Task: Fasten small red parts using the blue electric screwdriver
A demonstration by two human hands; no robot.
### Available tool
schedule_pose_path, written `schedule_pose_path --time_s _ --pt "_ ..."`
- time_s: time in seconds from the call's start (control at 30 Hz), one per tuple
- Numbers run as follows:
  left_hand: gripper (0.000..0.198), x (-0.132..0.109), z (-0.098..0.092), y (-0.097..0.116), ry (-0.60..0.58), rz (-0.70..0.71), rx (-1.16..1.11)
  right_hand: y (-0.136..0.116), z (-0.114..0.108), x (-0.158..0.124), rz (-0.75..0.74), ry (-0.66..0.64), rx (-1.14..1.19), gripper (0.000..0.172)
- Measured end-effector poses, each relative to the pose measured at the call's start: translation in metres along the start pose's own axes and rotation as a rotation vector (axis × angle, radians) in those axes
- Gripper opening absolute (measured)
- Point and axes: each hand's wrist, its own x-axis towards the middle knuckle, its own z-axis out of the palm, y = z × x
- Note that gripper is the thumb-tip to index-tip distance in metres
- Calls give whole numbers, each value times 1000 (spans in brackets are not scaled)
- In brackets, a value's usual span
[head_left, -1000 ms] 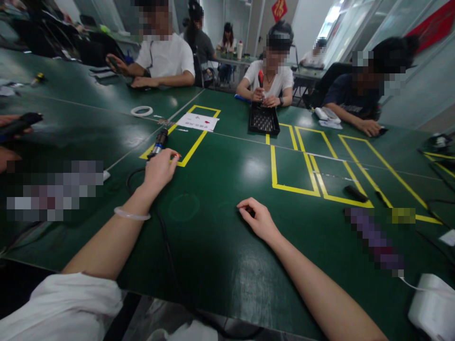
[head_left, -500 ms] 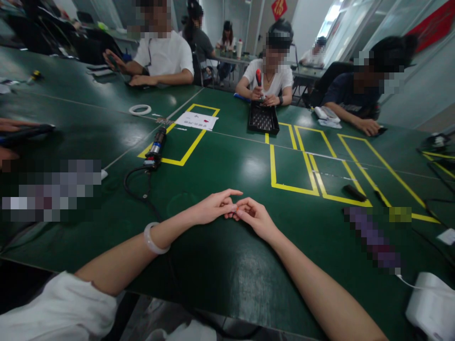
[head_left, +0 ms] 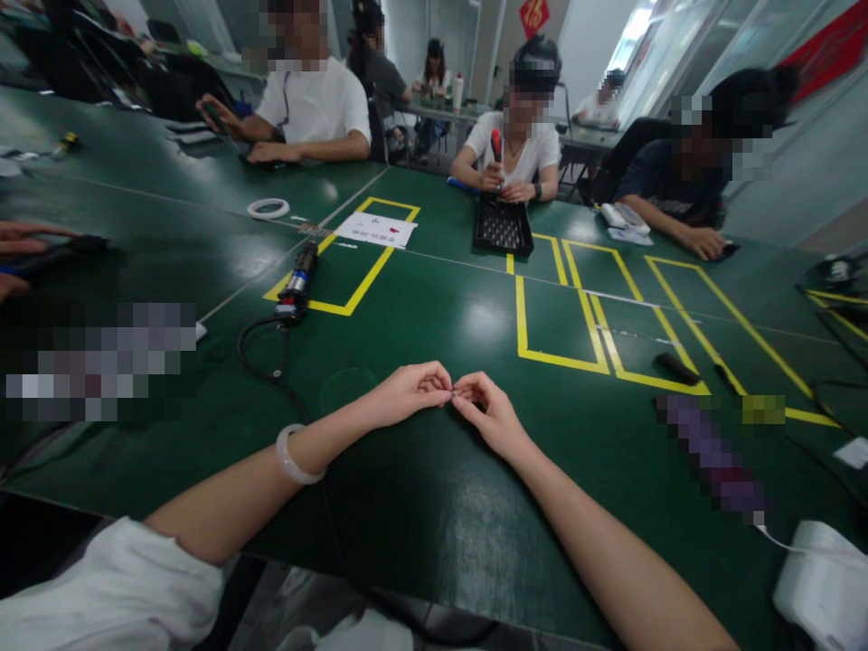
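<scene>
My left hand (head_left: 407,395) and my right hand (head_left: 492,416) rest on the green table (head_left: 420,506), fingertips meeting in the middle. Both are curled into a pinch around something tiny that I cannot make out. A pale bangle (head_left: 290,457) circles my left wrist. The corded electric screwdriver (head_left: 298,276) lies untouched on the table ahead and to the left, across a yellow tape line, its black cable (head_left: 261,362) looping back toward me.
Yellow tape rectangles (head_left: 562,307) mark the table. A black parts tray (head_left: 503,228) sits before a person opposite holding a red tool. A white paper (head_left: 377,231), a tape roll (head_left: 268,209), small black pieces (head_left: 678,368) and a white device (head_left: 824,579) lie around. Other people sit at the far and left edges.
My left hand left the screwdriver and came back to the middle, meeting my right hand. Its fingers, stretched half a second ago, have now curled into a pinch against the right fingertips.
</scene>
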Motion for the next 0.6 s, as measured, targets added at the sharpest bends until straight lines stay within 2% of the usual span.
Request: schedule_pose_path --time_s 0.23,0.33,0.4,0.47,0.53,0.6 --pt "21 -4 1 4 -16 129 233 -3 -2 0 -21 -3 -94 14" --pt "27 -3 -12 6 28 169 420 -3 -3 0 -19 -4 -121 12" --pt "34 -4 -33 5 172 176 655 -2 -3 0 -11 -4 -123 13" --pt "42 -6 -62 0 401 125 913 0 -3 0 -6 -1 -120 15" --pt "51 -13 -95 -10 659 -12 1098 2 -3 0 -6 -1 -120 18" --pt "64 -23 -126 -22 856 -177 1206 3 -3 0 -10 -2 -123 19"
